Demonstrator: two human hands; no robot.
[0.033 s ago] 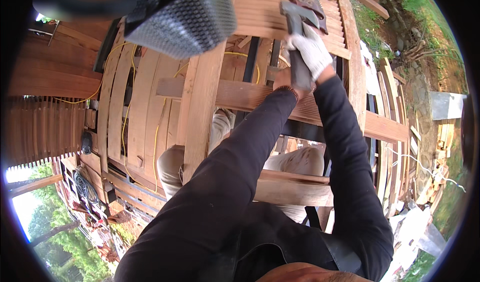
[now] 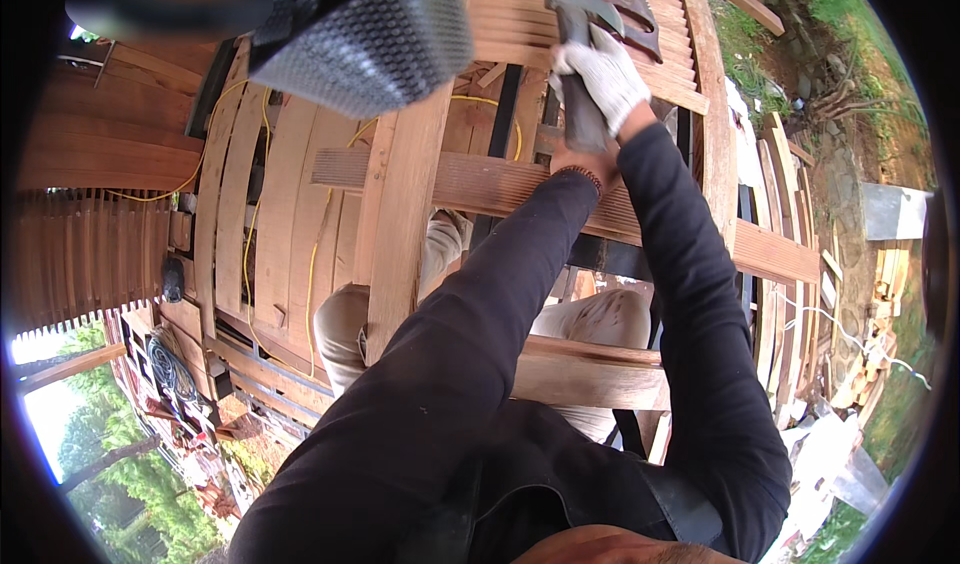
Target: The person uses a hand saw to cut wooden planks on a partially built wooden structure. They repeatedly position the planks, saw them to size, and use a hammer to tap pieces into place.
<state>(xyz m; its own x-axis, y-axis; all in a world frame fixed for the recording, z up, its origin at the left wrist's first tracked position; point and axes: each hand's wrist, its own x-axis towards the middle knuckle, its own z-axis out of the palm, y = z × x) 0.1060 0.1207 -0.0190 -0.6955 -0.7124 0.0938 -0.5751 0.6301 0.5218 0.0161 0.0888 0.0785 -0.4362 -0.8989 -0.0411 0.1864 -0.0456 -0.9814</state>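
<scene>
My right hand (image 2: 608,76), in a white knit glove, is wrapped around the dark handle of a hatchet (image 2: 585,114). The hatchet's metal head points away from me, over ribbed wooden boards. My bare left hand (image 2: 570,158), with a beaded bracelet at the wrist, is just below the handle's near end; its fingers are mostly hidden behind the handle. A handsaw (image 2: 640,26) with a worn brown handle lies on the ribbed boards (image 2: 510,24), right beside the hatchet head.
A grooved timber beam (image 2: 470,186) runs crosswise under my forearms, and an upright-running plank (image 2: 410,194) crosses it on the left. A yellow cord (image 2: 250,254) trails over the deck boards. A grey textured object (image 2: 370,44) blocks the upper left. Loose lumber (image 2: 785,184) lies to the right.
The hatchet and my gloved right hand have shifted slightly away from me and to the left. My left hand has moved only a little.
</scene>
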